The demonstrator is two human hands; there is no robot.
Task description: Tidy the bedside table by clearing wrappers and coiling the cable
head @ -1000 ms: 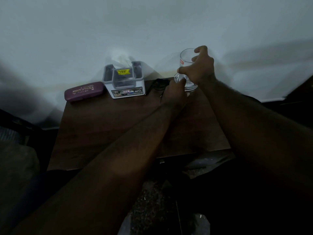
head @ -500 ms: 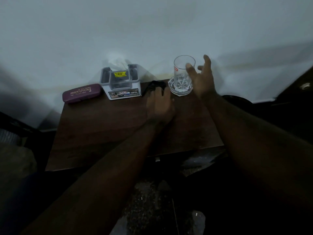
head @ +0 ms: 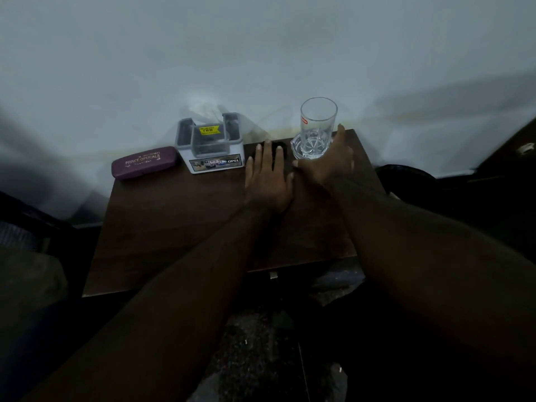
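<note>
The cable shows only as a small dark bundle under the fingertips of the left hand, at the far edge of the table close to the wall; in the dim light its shape and its coils cannot be made out. The left hand lies palm down with its fingers straight and slightly spread, their tips resting over the bundle and gripping nothing. The right hand is just beside the left, its thumb reaching toward the left hand's index finger; it too is released, fingers extended, one pointing up past the side of a clear glass. The glass stands upright in a clear glass dish just beyond the right hand, whose knuckles cover the near rim of the dish; whether the hand touches it cannot be told. To the left of the left hand's fingertips, near them, sits a grey and white organiser box with a yellow label; farther left again, well apart from both hands, lies a purple spectacle case. Both forearms reach in from the near edge over the dark wood.
</note>
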